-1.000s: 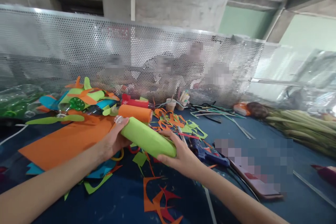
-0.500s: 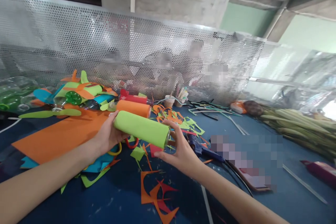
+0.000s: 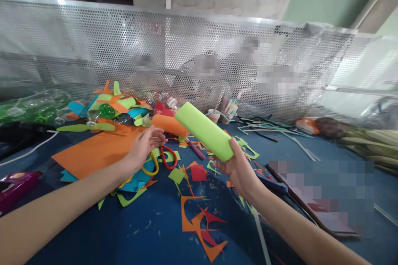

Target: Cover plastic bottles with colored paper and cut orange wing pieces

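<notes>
A plastic bottle wrapped in lime-green paper [image 3: 203,130] is tilted in the air over the table, its lower right end gripped by my right hand [image 3: 244,169]. My left hand [image 3: 144,147] holds nothing; its fingers are loosely apart, just left of the bottle and above the orange sheet [image 3: 99,149]. Below that hand lie scissors with yellow [image 3: 152,165] and red handles [image 3: 170,159]. An orange-wrapped bottle [image 3: 168,125] lies behind, partly covered by the green one. My right wrist is close to a blue glue gun [image 3: 275,183], which is partly hidden.
Cut paper scraps [image 3: 203,227] are scattered across the blue table. Finished paper-and-bottle planes [image 3: 115,103] are piled at the back left, near clear bottles [image 3: 37,107]. A phone-like slab [image 3: 329,211] is on the right, a magenta stapler-like tool [image 3: 20,186] on the left. Perforated metal sheeting [image 3: 93,41] stands behind.
My left hand has let go of the green-wrapped bottle and drawn away to its left. My right hand has closed on the bottle's end and tilted it up, farther right. The view has turned left.
</notes>
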